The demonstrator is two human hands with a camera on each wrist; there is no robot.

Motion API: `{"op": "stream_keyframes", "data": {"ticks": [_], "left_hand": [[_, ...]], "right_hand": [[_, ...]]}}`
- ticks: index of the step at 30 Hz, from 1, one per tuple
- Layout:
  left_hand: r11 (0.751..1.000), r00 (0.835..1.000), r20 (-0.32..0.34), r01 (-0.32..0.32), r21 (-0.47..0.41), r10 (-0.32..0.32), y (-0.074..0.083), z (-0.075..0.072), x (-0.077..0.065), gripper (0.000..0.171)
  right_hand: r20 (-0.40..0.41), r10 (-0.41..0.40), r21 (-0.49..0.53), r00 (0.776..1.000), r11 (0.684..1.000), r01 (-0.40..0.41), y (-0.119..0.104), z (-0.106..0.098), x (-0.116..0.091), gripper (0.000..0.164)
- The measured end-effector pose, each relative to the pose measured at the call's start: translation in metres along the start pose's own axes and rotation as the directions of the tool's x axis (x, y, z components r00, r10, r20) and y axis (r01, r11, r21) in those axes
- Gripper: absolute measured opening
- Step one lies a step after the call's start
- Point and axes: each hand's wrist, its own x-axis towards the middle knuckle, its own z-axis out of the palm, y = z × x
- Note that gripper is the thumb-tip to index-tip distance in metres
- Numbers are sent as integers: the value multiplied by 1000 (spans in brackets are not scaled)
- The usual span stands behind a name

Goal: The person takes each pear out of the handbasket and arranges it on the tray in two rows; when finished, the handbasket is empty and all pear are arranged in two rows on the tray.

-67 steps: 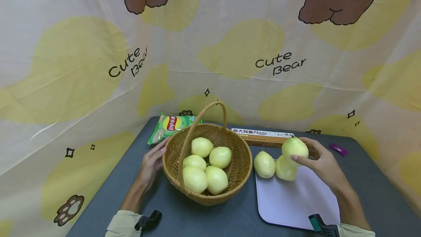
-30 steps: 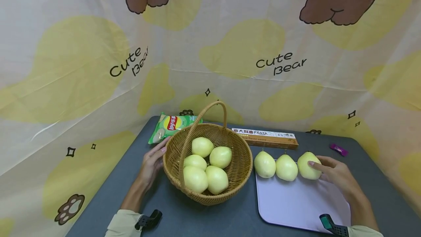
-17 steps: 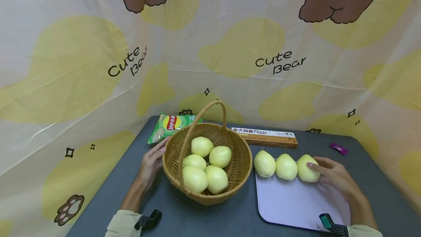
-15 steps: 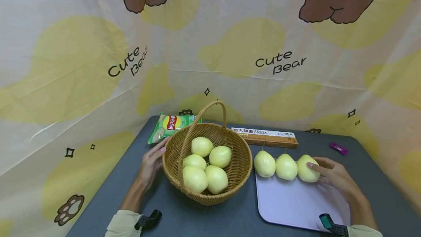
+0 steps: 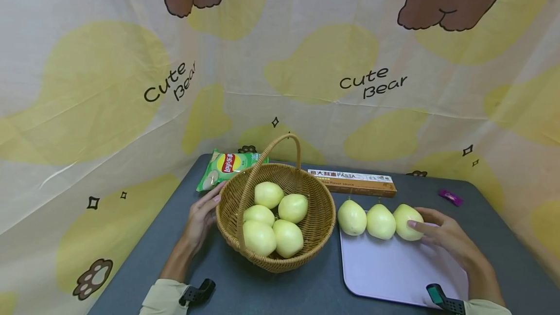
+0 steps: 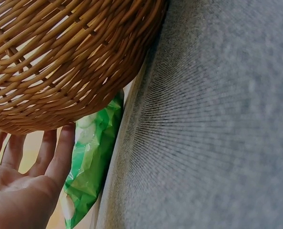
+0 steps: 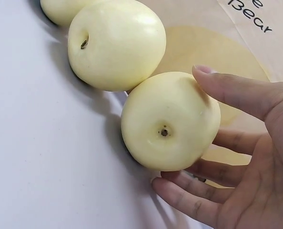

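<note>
A wicker basket [image 5: 280, 261] with a tall handle stands in the middle and holds several pale yellow-green pears [image 5: 288, 238]. My left hand [image 5: 202, 220] touches the basket's left side with nearly straight fingertips; the left wrist view shows them against the weave [image 6: 60, 71]. On the far edge of a pale lilac board [image 5: 402, 271], three pears stand in a row. My right hand [image 5: 450, 235] holds the rightmost pear [image 5: 404, 222], thumb on its near side and fingers behind it. In the right wrist view this pear [image 7: 167, 124] sits against the middle pear [image 7: 115, 45].
A green bag of chips [image 5: 227, 166] lies behind the basket on the left. Behind the pears is a long pasta box [image 5: 354, 183]. A small purple packet [image 5: 450, 198] lies at the far right of the grey table [image 5: 262, 295]. A printed cloth [image 5: 306, 72] hangs behind.
My right hand has brought its pear down from above the middle pear and stood it at the row's right end, then shifted it slightly left. The left hand and basket have stayed still.
</note>
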Motion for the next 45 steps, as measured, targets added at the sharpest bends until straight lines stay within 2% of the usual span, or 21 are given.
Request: {"op": "stream_keyframes", "data": {"ticks": [9,15,21,28,34,39,45], "left_hand": [[1000,1000,-6,8,4,-8,0,0,0,53],[1000,1000,-1,11,1,-11,0,0,0,53],[1000,1000,-4,-2,-5,2,-1,0,0,52],[1000,1000,-9,7,-10,-7,-2,0,0,53],[1000,1000,-10,12,-12,-12,-2,-1,1,53],[1000,1000,-5,6,-10,-6,-2,-1,1,53],[1000,1000,4,3,-6,-3,-1,-1,0,53]], "right_hand": [[-31,-68,-1,997,998,68,3,1,-3,78],[-16,-50,-20,999,999,49,2,-1,-3,79],[9,-29,5,1000,1000,29,2,-3,-3,82],[3,-46,6,999,999,46,5,-4,-3,78],[-17,-79,-1,997,997,79,2,-5,-7,75],[-35,-88,-64,995,994,86,-1,-10,-9,78],[-118,-119,-89,986,990,109,-7,-14,-11,78]]}}
